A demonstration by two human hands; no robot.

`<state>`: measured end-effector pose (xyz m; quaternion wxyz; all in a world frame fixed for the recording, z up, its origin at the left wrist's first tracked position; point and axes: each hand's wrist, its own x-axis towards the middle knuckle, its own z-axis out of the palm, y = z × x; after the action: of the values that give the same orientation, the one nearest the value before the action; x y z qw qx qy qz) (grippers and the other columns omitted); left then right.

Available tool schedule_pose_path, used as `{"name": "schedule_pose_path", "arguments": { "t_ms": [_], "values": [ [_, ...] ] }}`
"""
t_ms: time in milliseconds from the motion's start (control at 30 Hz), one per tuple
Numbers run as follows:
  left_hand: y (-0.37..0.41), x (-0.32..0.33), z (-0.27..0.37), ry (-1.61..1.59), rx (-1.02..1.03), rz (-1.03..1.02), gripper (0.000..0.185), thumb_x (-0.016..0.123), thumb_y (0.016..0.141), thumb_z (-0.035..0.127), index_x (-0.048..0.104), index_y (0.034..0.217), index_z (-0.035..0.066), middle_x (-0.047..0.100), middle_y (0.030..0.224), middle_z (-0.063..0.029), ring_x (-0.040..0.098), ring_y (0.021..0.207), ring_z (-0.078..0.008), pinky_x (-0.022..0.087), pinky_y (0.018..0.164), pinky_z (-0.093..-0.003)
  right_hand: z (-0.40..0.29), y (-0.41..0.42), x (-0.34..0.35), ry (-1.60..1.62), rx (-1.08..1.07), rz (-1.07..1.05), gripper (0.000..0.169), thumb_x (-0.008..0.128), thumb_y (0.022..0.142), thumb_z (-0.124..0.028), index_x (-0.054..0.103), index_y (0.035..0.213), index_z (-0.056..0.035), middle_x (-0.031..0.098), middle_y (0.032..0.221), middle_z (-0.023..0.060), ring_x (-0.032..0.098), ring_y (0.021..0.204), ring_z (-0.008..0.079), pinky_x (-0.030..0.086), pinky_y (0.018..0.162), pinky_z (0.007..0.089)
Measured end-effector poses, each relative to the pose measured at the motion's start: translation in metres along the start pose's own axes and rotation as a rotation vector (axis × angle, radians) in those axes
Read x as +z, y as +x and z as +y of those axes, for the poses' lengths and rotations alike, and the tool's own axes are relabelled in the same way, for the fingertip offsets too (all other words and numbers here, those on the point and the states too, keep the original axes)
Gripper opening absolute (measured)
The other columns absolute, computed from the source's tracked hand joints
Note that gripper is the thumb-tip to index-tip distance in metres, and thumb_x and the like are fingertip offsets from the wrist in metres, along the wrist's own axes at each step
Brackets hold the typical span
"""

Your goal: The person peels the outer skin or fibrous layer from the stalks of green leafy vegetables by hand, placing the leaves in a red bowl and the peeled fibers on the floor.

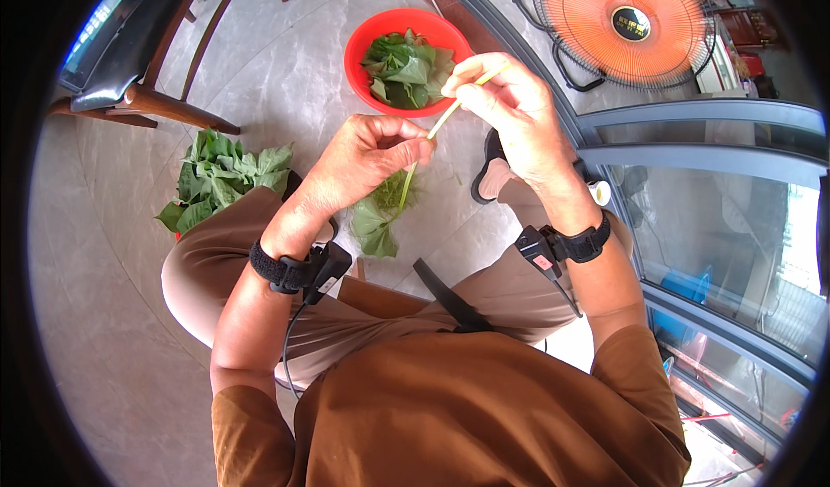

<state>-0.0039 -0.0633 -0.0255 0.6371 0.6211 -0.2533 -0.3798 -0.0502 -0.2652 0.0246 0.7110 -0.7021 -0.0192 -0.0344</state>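
Observation:
Between my hands stretches a thin green leaf stalk (446, 117), slanting up to the right. My left hand (379, 150) pinches it partway along with thumb and forefinger. Its upper end is held in the fingers of my right hand (509, 108). From the lower end hangs a broad green leaf (375, 231). Beneath it on the floor lies a small heap of thin green strips (391, 192), partly covered by the leaf. A red plastic basin (353, 66) with several leaves (412, 69) in it stands just beyond my hands.
A pile of leafy greens (224, 172) sits beside my left knee. Farther left is a wooden chair (178, 108) with a dark seat. An orange-faced fan (626, 23) stands at the upper right, behind the frame of a glass sliding door (700, 156). Grey tiles (117, 279) cover the floor.

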Motion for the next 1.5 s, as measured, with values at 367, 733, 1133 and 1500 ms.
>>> {"name": "schedule_pose_path", "arguments": {
  "t_ms": [367, 733, 1133, 1500],
  "values": [
    [-0.002, -0.003, -0.001, -0.102, -0.078, -0.039, 0.024, 0.063, 0.09, 0.029, 0.068, 0.096, 0.006, 0.066, 0.082, 0.0026, 0.053, 0.073, -0.0042, 0.042, 0.066, -0.0205, 0.005, 0.0, -0.001, -0.093, 0.006, -0.031, 0.014, 0.06, 0.09, -0.007, 0.061, 0.102, 0.0004, 0.063, 0.095, 0.0055, 0.061, 0.091, 0.0127, 0.048, 0.081, 0.0251],
    [-0.001, -0.004, -0.001, -0.025, -0.045, -0.032, 0.023, 0.061, 0.092, 0.022, 0.066, 0.101, 0.002, 0.066, 0.09, 0.0007, 0.055, 0.083, -0.006, 0.045, 0.078, -0.0226, 0.008, 0.001, -0.001, -0.107, -0.025, -0.029, 0.013, 0.059, 0.091, -0.009, 0.063, 0.098, 0.0006, 0.064, 0.084, 0.0038, 0.057, 0.078, 0.0082, 0.044, 0.07, 0.0215],
    [0.005, -0.006, 0.035, 0.152, 0.242, 0.32, 0.015, 0.064, 0.088, 0.009, 0.066, 0.101, 0.001, 0.068, 0.088, -0.0017, 0.061, 0.084, -0.0067, 0.048, 0.079, -0.0224, 0.008, -0.003, 0.008, -0.246, 0.042, -0.111, 0.013, 0.063, 0.089, -0.01, 0.063, 0.094, 0.0026, 0.064, 0.086, 0.0028, 0.059, 0.079, 0.0068, 0.048, 0.071, 0.0207],
    [0.002, -0.004, 0.042, 0.384, 0.228, 0.396, 0.012, 0.068, 0.085, 0.007, 0.068, 0.096, 0.003, 0.069, 0.084, -0.0011, 0.062, 0.078, -0.0058, 0.05, 0.073, -0.0209, 0.012, -0.005, 0.012, -0.539, -0.118, -0.124, 0.014, 0.067, 0.084, -0.013, 0.063, 0.093, -0.0023, 0.062, 0.076, 0.0031, 0.054, 0.062, 0.0078, 0.045, 0.056, 0.0247]
  ]
}}
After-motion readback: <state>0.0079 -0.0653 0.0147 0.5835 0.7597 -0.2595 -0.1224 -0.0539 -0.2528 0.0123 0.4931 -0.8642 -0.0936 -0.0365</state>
